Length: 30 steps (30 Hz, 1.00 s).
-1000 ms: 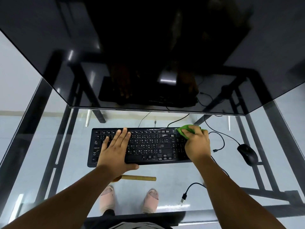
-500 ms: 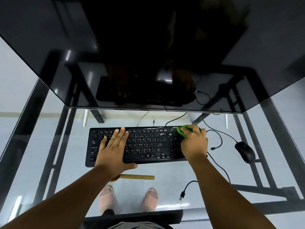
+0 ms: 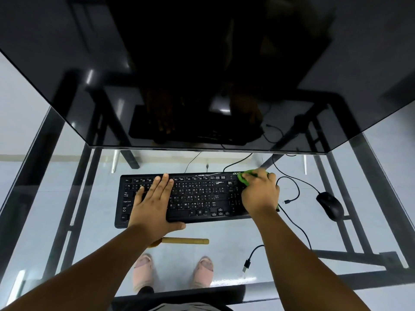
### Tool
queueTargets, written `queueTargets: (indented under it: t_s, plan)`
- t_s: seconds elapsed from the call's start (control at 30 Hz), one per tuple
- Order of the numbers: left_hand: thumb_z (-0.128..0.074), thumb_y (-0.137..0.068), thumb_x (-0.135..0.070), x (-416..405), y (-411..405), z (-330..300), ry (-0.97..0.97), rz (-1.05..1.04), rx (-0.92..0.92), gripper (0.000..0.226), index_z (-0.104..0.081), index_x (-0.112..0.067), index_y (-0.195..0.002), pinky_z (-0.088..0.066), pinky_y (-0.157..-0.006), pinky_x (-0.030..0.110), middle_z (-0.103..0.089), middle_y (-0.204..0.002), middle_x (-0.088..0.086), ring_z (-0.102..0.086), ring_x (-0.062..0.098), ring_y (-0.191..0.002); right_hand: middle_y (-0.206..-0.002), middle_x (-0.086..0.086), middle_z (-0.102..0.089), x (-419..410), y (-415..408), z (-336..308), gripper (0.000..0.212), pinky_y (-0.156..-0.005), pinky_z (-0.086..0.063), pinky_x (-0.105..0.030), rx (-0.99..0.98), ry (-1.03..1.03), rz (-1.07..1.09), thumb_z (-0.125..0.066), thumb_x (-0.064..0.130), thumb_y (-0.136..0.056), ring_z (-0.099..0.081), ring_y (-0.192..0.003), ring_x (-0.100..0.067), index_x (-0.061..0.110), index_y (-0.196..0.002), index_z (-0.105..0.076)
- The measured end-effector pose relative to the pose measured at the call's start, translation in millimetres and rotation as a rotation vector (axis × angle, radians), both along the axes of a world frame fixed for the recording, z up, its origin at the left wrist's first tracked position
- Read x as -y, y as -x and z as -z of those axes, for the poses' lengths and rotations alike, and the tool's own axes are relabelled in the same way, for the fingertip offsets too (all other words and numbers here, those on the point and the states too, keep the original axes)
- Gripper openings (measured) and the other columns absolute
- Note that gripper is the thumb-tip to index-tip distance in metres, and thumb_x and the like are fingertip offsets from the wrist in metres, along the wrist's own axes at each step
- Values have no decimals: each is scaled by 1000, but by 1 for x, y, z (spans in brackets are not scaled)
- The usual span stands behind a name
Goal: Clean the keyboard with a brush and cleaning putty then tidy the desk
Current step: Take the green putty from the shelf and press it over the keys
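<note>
Across the middle of the frame lies the keyboard point(image 3: 184, 197) on the glass surface point(image 3: 224, 261), below the dark monitor point(image 3: 202, 70). My left hand point(image 3: 152, 205) rests flat on its left half, fingers straight and together, thumb out along the front edge, steadying it. My right hand point(image 3: 260, 194) sits at the keyboard's upper right corner with fingers curled down over the green cleaning putty point(image 3: 243, 179), pressing it onto the number-pad end; only a bit of green shows past my knuckles. The brush point(image 3: 185, 240) lies on the surface just below the keyboard, its head hidden by my left wrist, so I judge the brushing done and the putty stage under way, how far along I cannot tell. Tidying looks untouched: a loose cable point(image 3: 251, 259) and the mouse point(image 3: 330, 205) with its wire sit at right. Both forearms reach up from the bottom corners.
</note>
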<state>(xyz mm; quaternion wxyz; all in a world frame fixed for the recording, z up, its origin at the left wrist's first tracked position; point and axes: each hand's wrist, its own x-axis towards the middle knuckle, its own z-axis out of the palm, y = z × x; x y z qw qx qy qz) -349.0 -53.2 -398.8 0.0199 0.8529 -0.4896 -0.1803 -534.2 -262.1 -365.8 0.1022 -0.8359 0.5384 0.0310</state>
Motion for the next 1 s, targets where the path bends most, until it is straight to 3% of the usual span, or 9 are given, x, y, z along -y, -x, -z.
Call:
queueTargets:
  t_s: [0.17, 0.33, 0.43, 0.57, 0.67, 0.83, 1.0]
  plan:
    - [-47, -65, -87, 1, 0, 0, 8, 4, -7, 123, 14, -25, -152, 6, -120, 45, 29, -155, -9, 22, 10, -145, -126, 10, -48, -12, -12, 4, 61, -89, -42, -39, 15, -13, -151, -51, 4, -73, -38, -115, -23, 34, -125, -62]
    - [-46, -64, -88, -1, -1, 0, 10, 9, -13, 124, 14, -25, -152, 6, -120, 46, 29, -155, -10, 22, 10, -145, -129, 6, -46, 4, 6, 0, 57, -91, -42, -42, -22, -16, 42, -53, 8, -76, -37, -114, -24, 35, -126, -61]
    - [-48, -63, -88, -3, -3, 0, 15, 8, -16, 125, 15, -26, -151, 6, -120, 46, 29, -155, -10, 22, 9, -144, -128, 4, -48, 2, 0, 2, 55, -92, -44, -41, 23, -30, 33, -52, 4, -76, -38, -112, -26, 29, -124, -63]
    - [-49, -61, -88, -8, -9, 0, 19, -1, -23, 127, 16, -26, -151, 8, -119, 44, 26, -157, -10, 22, 9, -144, -125, 7, -50, -5, -17, 12, 54, -98, -43, -30, 257, -91, -18, -46, -2, -82, -37, -109, -23, 27, -123, -67]
    - [-51, -60, -87, -14, -16, -1, 18, -20, -22, 128, 15, -27, -152, 9, -119, 44, 26, -157, -10, 23, 8, -144, -128, 8, -48, -7, -32, 14, 54, -96, -36, -22, 208, -92, -74, -48, 1, -83, -34, -110, -22, 28, -127, -63]
    - [-56, -58, -85, -25, -23, -2, 39, -41, -42, 129, 9, -27, -153, 6, -120, 44, 22, -158, -11, 21, 7, -144, -126, 11, -51, -16, -43, 14, 57, -95, -44, -35, 196, -120, -374, -49, -3, -80, -38, -106, -20, 30, -124, -65]
    - [-55, -58, -84, -37, -32, -2, 60, -67, -39, 127, 4, -27, -154, 7, -119, 41, 15, -160, -10, 18, 8, -145, -120, 11, -57, -8, -32, 16, 56, -89, -47, -37, 238, -43, -153, -49, -6, -78, -37, -101, -20, 28, -118, -70]
